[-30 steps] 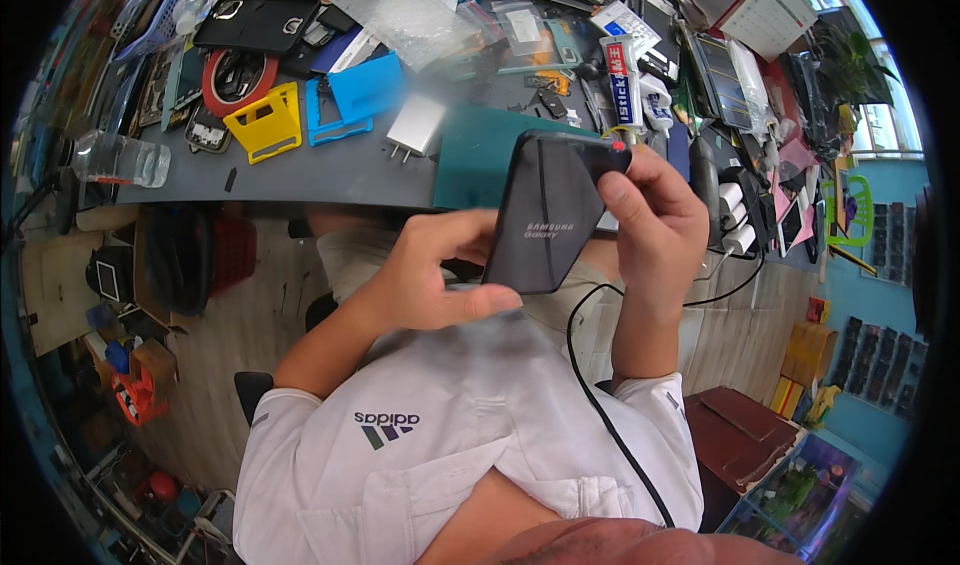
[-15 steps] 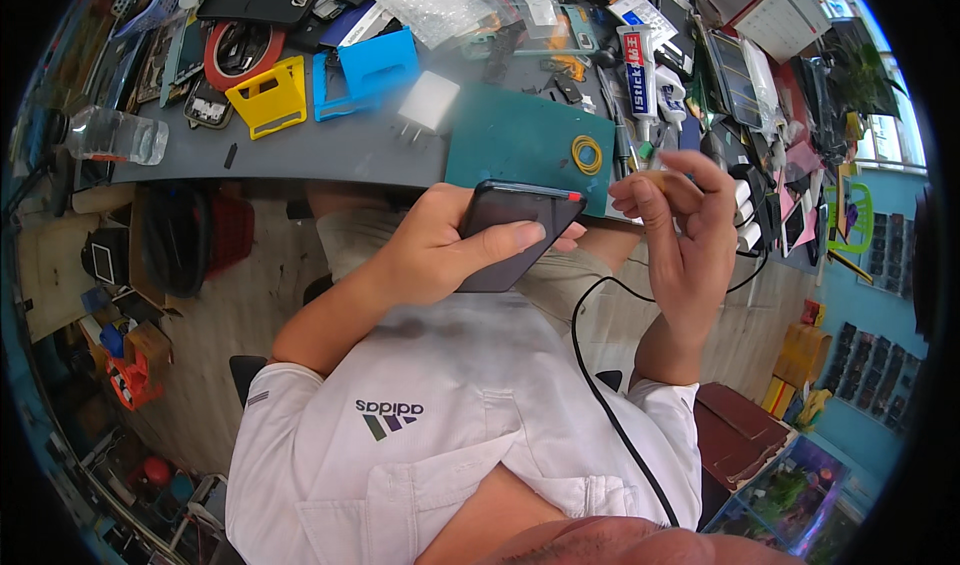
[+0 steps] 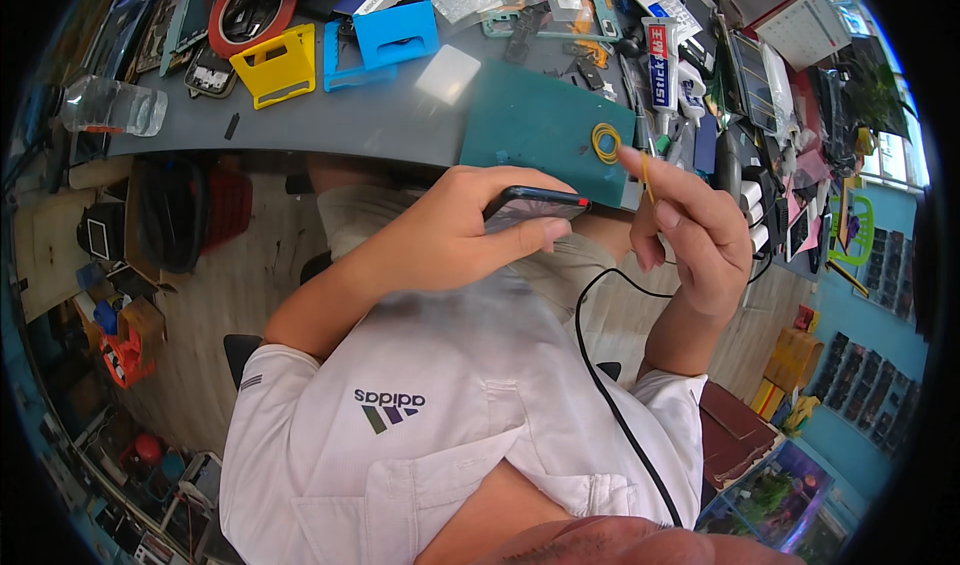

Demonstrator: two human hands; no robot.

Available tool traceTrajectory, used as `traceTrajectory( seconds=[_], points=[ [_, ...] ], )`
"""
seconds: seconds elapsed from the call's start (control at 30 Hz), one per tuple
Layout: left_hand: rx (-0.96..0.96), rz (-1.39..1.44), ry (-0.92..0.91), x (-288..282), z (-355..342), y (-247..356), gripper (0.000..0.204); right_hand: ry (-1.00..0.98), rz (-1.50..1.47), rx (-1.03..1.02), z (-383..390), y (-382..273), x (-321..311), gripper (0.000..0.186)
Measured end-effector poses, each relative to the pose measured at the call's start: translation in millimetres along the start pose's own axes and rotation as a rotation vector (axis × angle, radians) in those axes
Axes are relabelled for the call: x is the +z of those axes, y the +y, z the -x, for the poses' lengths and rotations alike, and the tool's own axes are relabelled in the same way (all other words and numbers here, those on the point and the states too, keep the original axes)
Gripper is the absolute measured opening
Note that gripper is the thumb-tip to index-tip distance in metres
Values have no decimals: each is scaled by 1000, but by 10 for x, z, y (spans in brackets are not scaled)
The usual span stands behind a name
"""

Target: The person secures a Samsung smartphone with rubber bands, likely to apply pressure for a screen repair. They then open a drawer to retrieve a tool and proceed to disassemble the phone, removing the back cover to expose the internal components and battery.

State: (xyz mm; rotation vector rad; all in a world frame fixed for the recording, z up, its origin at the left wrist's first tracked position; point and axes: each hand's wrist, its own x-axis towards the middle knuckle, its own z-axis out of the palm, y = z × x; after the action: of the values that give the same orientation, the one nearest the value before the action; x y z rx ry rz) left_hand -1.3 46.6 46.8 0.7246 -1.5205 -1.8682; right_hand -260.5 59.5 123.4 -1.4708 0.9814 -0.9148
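Observation:
My left hand is closed around a dark smartphone, tilted so that mostly its edge and a sliver of its glossy face show. A small red mark sits at the phone's right corner. To the right, my right hand is raised with bent fingers, and a thin yellow rubber band is looped at its index finger. Several yellow rubber bands lie coiled on the green mat, just beyond that fingertip. The phone's lower part is hidden by my left thumb and palm.
A white charger block, blue phone stand and yellow stand occupy the grey desk. Glue tubes and tools crowd its right side. A clear bottle lies at left. A black cable crosses my shirt.
My left hand has tilted the phone from showing its broad face to nearly edge-on. My right hand has turned and its index finger now points up-left, with the yellow rubber band clearly showing.

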Motion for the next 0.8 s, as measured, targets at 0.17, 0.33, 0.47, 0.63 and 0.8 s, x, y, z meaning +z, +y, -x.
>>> traceTrajectory(
  seconds=[0.17,0.33,0.47,0.63,0.8],
  points=[
    [67,-253,-14,10,-39,-45,29,-121,194,-43,-95,-36,16,41],
    [217,-325,-9,12,-50,-161,32,-253,618,-235,-244,-63,125,42],
    [124,-375,-49,10,-33,-17,33,-317,951,-310,-306,-161,262,67],
    [144,-412,-66,-9,6,-42,32,-339,1084,-303,-325,-144,311,65],
    [133,-139,149,-174,170,76,34,-213,866,-25,-130,102,60,44]
  ],
)
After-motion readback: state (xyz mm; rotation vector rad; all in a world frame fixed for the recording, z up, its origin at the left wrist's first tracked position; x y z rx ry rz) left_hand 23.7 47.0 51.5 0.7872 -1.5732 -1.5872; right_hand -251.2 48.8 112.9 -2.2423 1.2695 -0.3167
